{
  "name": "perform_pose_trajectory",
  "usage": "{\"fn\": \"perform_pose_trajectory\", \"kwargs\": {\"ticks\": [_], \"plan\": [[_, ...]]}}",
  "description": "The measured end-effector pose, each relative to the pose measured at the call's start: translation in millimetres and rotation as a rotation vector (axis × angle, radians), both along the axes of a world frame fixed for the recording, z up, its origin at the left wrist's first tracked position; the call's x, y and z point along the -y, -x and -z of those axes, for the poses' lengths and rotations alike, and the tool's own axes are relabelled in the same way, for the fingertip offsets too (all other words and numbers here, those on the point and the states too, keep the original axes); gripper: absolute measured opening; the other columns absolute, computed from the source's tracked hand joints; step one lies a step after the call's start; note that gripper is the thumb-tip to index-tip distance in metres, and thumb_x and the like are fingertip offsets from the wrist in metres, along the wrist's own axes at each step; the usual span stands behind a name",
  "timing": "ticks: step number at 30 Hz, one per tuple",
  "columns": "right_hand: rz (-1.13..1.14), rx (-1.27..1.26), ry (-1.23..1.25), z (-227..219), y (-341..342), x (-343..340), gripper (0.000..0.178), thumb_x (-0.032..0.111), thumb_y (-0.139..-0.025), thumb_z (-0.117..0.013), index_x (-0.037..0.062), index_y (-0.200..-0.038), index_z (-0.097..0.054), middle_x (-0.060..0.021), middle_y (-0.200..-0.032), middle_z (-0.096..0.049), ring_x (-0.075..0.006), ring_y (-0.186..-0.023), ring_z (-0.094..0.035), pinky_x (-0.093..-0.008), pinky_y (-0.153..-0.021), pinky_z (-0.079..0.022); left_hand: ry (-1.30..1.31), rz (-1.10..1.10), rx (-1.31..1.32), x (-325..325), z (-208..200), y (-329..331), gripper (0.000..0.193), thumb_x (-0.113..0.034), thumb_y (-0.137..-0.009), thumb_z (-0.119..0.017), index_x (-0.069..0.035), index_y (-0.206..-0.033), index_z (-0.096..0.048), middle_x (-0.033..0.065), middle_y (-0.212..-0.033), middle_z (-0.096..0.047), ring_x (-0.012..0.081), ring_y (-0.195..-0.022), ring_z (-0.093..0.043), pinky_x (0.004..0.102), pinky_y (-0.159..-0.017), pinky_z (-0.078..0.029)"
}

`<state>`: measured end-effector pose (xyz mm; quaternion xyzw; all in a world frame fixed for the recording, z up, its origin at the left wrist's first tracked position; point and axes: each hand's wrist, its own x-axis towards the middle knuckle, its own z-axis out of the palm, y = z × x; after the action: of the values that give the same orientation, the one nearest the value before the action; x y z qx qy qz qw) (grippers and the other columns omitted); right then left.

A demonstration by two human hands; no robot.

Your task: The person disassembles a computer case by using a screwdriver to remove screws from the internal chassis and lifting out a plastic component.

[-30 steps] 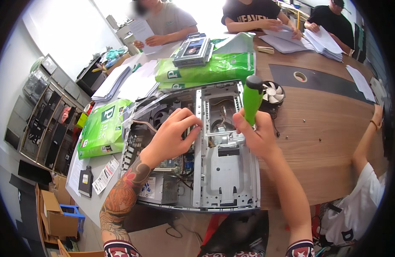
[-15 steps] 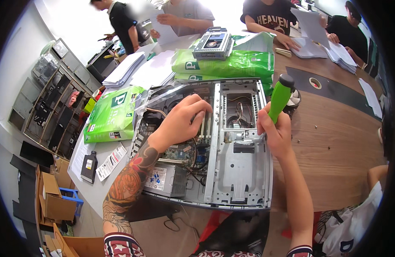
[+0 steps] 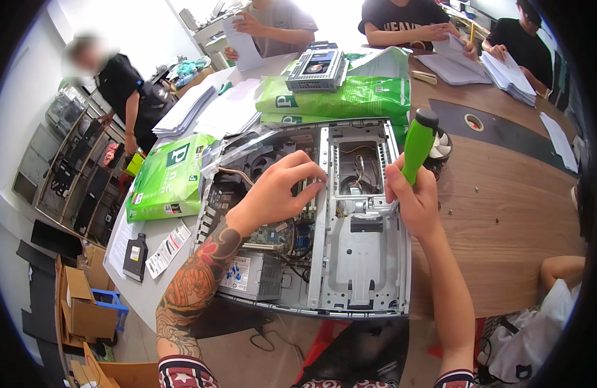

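Observation:
An opened desktop computer case (image 3: 363, 258) lies flat on the table before me. My right hand (image 3: 412, 200), at the case's right edge, is closed round the handle of a green screwdriver (image 3: 416, 145). Its black cap points up; the hand hides where the tip ends. My left hand (image 3: 282, 191) is over the inside of the case, thumb and forefinger pinched at the metal rail (image 3: 322, 220) down the middle. Whatever the pinch holds is too small to make out. Below that hand are a circuit board (image 3: 272, 234) and a silver power supply (image 3: 250, 275).
Behind the case, a metal drive unit (image 3: 316, 70) sits on green paper packs (image 3: 350, 97). Another green pack (image 3: 169, 178) and a black cartridge-like part (image 3: 136, 257) are at left. A fan (image 3: 441, 147), tape roll (image 3: 474, 123) and loose screws (image 3: 450, 212) are at right. Several people handle papers opposite.
My left hand has moved slightly right to the middle rail, its fingers drawn together. The right hand keeps the screwdriver nearly in place. A person at the back left has moved nearer the shelves.

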<state>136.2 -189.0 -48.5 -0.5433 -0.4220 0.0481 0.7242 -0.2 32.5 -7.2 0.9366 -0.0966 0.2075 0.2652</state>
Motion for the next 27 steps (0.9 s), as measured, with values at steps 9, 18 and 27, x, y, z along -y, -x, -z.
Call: {"fn": "perform_pose_trajectory", "kwargs": {"ticks": [9,18,27], "plan": [[0.017,0.021,0.03,-0.6,1.4,0.4,0.034,0.031,-0.102,-0.063,0.0039,-0.081,-0.058,0.002,-0.06,-0.053,-0.0056,-0.055,-0.049,-0.025,-0.051,-0.037,0.077,-0.053,-0.058,5.3,5.2,-4.8,0.008,-0.003,-0.087,-0.071,0.0,-0.093,-0.066,0.0061,-0.088,-0.061,0.0171,-0.079,-0.063,0.0304,-0.072,-0.05],[0.079,0.426,-0.005,-53.5,14.2,-9.9,0.038,0.04,-0.103,-0.057,0.0034,-0.11,-0.066,-0.0031,-0.095,-0.062,-0.0115,-0.087,-0.053,-0.0275,-0.078,-0.041,0.048,0.027,0.048,6.8,-9.9,0.6,0.02,-0.007,-0.09,-0.066,-0.001,-0.109,-0.065,0.01,-0.099,-0.061,0.0217,-0.09,-0.061,0.0334,-0.082,-0.049],[-0.163,0.081,0.024,-53.3,31.9,-31.9,0.017,0.022,-0.103,-0.06,0.0071,-0.109,-0.066,0.0026,-0.082,-0.059,-0.0032,-0.071,-0.051,-0.0208,-0.063,-0.042,-0.239,-0.119,0.427,18.1,-18.3,7.4,0.042,-0.008,-0.085,-0.072,-0.001,-0.122,-0.053,0.017,-0.118,-0.056,0.0367,-0.11,-0.055,0.0441,-0.096,-0.043]]}}
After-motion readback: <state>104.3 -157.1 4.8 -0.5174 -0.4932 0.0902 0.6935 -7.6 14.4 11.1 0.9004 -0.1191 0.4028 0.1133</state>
